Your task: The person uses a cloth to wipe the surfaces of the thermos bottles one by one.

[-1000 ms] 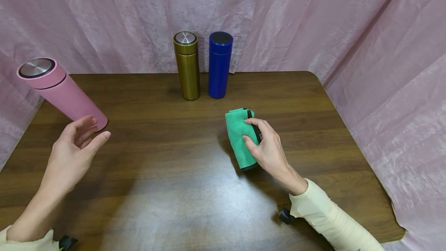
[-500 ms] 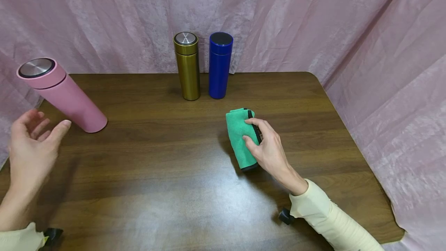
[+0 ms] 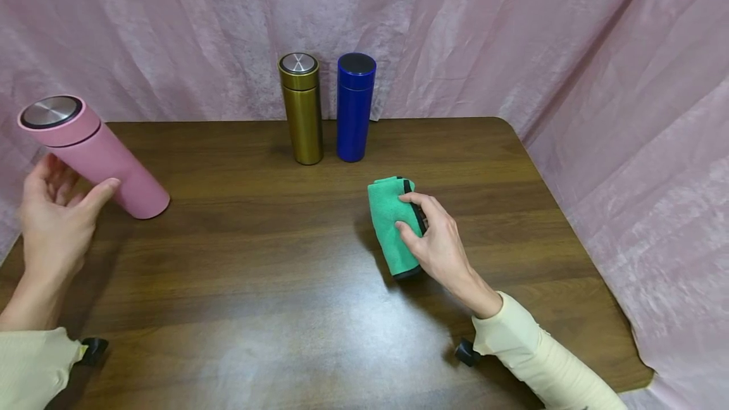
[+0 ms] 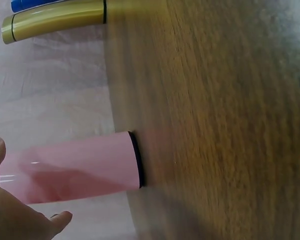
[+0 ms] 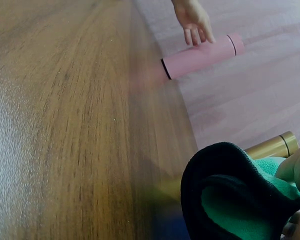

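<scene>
A pink thermos bottle (image 3: 128, 173) with a steel-topped lid stands upright at the left of the table. My left hand (image 3: 57, 226) is right at its near side, thumb and fingers spread to either side of the body. In the left wrist view the bottle's (image 4: 90, 167) black-edged base rests on the wood. At centre right, my right hand (image 3: 441, 239) pinches a folded green cloth (image 3: 390, 220) with black edging. The right wrist view shows the cloth's (image 5: 225, 155) folded edge close up, with fingers at its side.
Toward the back edge of the wooden table (image 3: 256, 258) stand a gold thermos bottle (image 3: 304, 119) and a blue thermos bottle (image 3: 354, 116), side by side with a narrow gap. Pink curtains (image 3: 455, 30) hang behind the table and along its right side.
My left hand has moved left from in front of the pink thermos bottle, then forward to its side. The right hand and the cloth have stayed in place.
</scene>
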`<state>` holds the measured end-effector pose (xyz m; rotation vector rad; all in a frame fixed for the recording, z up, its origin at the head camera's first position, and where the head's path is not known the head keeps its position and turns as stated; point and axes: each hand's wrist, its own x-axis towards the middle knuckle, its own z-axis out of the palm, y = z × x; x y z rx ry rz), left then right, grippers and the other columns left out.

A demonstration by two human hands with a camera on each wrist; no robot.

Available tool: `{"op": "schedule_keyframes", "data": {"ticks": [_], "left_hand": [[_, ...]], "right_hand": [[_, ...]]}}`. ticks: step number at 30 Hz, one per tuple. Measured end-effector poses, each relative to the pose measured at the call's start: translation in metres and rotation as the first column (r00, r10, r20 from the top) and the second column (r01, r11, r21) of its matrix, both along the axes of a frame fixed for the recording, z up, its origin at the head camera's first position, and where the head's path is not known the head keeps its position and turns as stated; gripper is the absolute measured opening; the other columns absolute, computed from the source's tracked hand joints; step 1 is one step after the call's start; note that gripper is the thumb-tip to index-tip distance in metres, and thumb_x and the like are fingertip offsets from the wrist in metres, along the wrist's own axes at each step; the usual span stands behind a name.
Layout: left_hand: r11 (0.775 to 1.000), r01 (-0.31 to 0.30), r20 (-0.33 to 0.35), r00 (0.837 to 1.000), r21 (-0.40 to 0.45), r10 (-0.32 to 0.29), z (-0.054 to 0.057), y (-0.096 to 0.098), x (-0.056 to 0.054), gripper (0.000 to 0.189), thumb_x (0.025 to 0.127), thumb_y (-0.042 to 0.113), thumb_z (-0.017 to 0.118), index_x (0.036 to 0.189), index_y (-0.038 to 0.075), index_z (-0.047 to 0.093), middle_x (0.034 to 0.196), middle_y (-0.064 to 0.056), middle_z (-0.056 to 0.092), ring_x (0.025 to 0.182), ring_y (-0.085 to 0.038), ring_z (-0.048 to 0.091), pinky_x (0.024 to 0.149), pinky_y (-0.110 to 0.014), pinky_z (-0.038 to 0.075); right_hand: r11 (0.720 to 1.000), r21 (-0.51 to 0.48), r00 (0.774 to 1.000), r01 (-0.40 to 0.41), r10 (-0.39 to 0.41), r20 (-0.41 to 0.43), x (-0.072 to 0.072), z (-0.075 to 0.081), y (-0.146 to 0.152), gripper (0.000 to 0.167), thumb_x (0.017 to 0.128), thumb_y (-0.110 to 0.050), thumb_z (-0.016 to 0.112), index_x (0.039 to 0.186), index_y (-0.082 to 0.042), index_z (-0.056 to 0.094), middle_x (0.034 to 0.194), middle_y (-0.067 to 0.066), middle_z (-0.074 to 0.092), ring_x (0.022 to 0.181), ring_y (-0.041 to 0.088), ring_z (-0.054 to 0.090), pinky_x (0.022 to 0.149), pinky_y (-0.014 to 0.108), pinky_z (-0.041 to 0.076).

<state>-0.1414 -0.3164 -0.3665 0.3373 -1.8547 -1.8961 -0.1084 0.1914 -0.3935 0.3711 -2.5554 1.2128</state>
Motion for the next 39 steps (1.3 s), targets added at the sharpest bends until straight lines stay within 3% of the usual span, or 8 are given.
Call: {"op": "schedule_keyframes", "data": {"ticks": [10,17,20,26,33,39], "left_hand": [[0.999,-0.009,-0.121,0.993,0.047,0.014,-0.006,-0.003,-0.011,0.069,0.079,-0.018,0.078,0.139,0.008,0.058,0.129,-0.006,0.061,0.121,-0.017,0.058,0.092,-0.012,0.049],[0.998,0.004,-0.150,0.989,0.058,0.005,-0.005,-0.003,-0.015,0.065,0.078,-0.020,0.077,0.135,0.006,0.060,0.124,-0.006,0.061,0.114,-0.016,0.060,0.086,-0.010,0.051],[0.999,-0.002,-0.145,0.989,0.036,0.008,-0.005,-0.003,-0.016,0.065,0.079,-0.020,0.077,0.135,0.006,0.059,0.124,-0.005,0.061,0.115,-0.016,0.060,0.086,-0.010,0.051],[0.991,-0.063,-0.083,0.995,-0.115,0.054,-0.004,-0.001,-0.019,0.066,0.081,-0.014,0.079,0.139,0.009,0.055,0.121,0.001,0.062,0.113,-0.011,0.059,0.090,-0.012,0.047],[0.958,-0.095,0.002,0.995,-0.270,0.099,0.000,-0.001,-0.021,0.057,0.086,-0.006,0.079,0.135,0.014,0.061,0.116,0.008,0.062,0.105,-0.006,0.060,0.086,-0.009,0.048],[0.981,-0.079,-0.009,0.997,-0.176,0.079,0.003,-0.002,-0.022,0.052,0.084,-0.009,0.080,0.129,0.014,0.066,0.113,0.005,0.064,0.102,-0.008,0.062,0.082,-0.006,0.050]], "right_hand": [[1.000,0.010,1.000,0.001,-0.001,0.002,0.000,0.001,0.001,0.043,0.089,-0.004,0.080,0.129,-0.009,0.066,0.125,0.011,0.065,0.105,0.026,0.063,0.085,0.044,0.055],[1.000,0.012,1.000,-0.002,0.003,-0.013,0.000,0.002,0.001,0.043,0.088,-0.004,0.080,0.129,-0.009,0.065,0.125,0.011,0.065,0.105,0.026,0.063,0.086,0.044,0.055],[1.000,0.016,1.000,-0.001,0.001,-0.016,0.001,0.003,0.001,0.043,0.088,-0.004,0.080,0.128,-0.009,0.065,0.125,0.010,0.065,0.106,0.025,0.063,0.086,0.044,0.055],[1.000,0.012,1.000,0.005,-0.004,-0.019,0.002,0.004,0.002,0.043,0.088,-0.004,0.080,0.128,-0.009,0.066,0.124,0.011,0.066,0.107,0.026,0.063,0.087,0.044,0.054],[1.000,0.005,1.000,-0.002,0.002,-0.012,0.002,0.004,0.003,0.042,0.089,-0.004,0.080,0.128,-0.009,0.066,0.125,0.011,0.066,0.105,0.026,0.063,0.087,0.045,0.054],[1.000,0.004,1.000,-0.010,0.010,-0.009,0.003,0.004,0.004,0.042,0.089,-0.003,0.080,0.129,-0.009,0.066,0.124,0.011,0.066,0.102,0.025,0.063,0.084,0.044,0.055]]}}
